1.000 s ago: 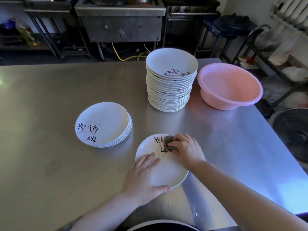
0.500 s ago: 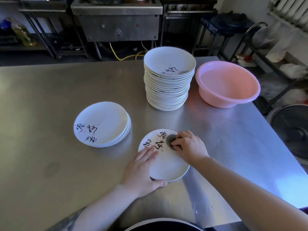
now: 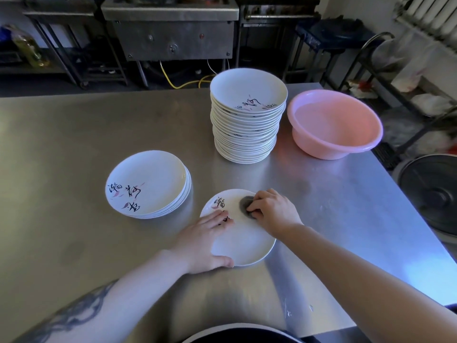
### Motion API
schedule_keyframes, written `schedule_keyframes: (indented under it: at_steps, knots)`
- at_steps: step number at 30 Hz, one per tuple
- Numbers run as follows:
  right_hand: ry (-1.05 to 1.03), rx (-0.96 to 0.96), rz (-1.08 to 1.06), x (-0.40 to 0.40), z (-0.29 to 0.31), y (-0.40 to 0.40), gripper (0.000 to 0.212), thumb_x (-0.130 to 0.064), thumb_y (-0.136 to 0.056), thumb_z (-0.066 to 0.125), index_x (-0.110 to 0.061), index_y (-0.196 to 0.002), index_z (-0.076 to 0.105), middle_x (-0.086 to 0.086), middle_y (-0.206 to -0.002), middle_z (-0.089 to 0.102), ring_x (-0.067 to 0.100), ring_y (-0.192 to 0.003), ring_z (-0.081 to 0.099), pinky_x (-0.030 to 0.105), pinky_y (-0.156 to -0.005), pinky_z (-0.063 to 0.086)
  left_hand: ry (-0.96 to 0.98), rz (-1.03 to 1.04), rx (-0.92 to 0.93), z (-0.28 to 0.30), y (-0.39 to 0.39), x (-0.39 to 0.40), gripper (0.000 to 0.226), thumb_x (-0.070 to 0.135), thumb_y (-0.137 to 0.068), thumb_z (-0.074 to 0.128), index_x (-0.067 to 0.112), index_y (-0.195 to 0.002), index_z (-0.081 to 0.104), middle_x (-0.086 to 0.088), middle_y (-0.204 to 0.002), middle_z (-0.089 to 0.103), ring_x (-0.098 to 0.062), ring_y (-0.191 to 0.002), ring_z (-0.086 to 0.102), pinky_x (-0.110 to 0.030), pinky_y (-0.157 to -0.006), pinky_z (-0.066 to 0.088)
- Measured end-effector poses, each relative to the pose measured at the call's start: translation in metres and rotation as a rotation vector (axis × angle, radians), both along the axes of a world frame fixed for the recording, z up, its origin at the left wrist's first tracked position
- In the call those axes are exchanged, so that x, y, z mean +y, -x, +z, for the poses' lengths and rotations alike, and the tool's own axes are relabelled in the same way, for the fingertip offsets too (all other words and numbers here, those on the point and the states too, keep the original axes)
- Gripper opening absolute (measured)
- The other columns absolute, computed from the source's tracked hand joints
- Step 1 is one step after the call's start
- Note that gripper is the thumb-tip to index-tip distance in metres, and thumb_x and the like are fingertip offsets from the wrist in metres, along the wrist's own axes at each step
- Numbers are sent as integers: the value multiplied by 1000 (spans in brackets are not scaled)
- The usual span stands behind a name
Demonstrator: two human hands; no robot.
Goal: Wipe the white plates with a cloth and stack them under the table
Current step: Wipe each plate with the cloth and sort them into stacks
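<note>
Wiping a plate [image 3: 243,246] at lower centre, our right hand [image 3: 273,212] bunches the cloth [image 3: 244,204]; our left hand [image 3: 206,241] lies flat, steadying its rim. Pressing too hard could skate the plate across the steel table [image 3: 74,144].

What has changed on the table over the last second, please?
The plate under the hands has turned, so its painted characters now sit nearer the left hand. The right hand still grips the grey cloth on it. The tall stack, short stack and pink basin stayed put.
</note>
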State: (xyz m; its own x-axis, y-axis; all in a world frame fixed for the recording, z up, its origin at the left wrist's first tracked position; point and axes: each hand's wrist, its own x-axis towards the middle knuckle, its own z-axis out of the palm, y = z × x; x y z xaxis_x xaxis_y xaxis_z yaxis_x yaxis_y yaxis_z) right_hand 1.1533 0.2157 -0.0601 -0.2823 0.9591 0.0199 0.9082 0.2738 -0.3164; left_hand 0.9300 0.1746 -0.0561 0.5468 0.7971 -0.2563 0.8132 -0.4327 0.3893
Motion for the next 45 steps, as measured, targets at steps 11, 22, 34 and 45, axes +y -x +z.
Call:
schedule_keyframes:
  at_steps: [11, 22, 34, 45]
  knots:
    - [-43, 41, 114, 3, -5, -8, 21, -4, -71, 75, -22, -81, 78, -7, -90, 70, 26, -86, 60, 27, -68, 41, -5, 35, -16, -5, 5, 1, 116, 91, -53, 42, 36, -154, 22, 21, -161, 5, 1, -148, -2, -17, -115, -6]
    - [-181, 136, 93, -92, -22, 3, 21, -41, -73, 67, -30, -90, 73, -16, -98, 64, 13, -94, 55, 28, -71, 45, -80, 142, -49, -18, -8, -7, 122, 96, -50, 21, 31, -154, 23, 18, -161, 5, -3, -149, -3, -8, -103, -23]
    - [-468, 193, 197, -64, 3, -2, 15, -31, -90, 58, -24, -87, 71, -14, -94, 65, 12, -87, 57, 27, -66, 41, -39, 297, -521, -1, 3, -8, 82, 91, -64, 48, 31, -116, 67, 28, -132, 53, 2, -131, 43, -17, -114, 20]
    - [-111, 752, 3, -38, 78, -2, 10, -11, -91, 60, -20, -86, 61, -19, -94, 55, 13, -62, 56, 18, -47, 45, -141, 579, -1023, 48, 12, 5, 24, 15, -93, 65, 25, -114, 68, 17, -115, 69, -5, -114, 60, -16, -99, 43]
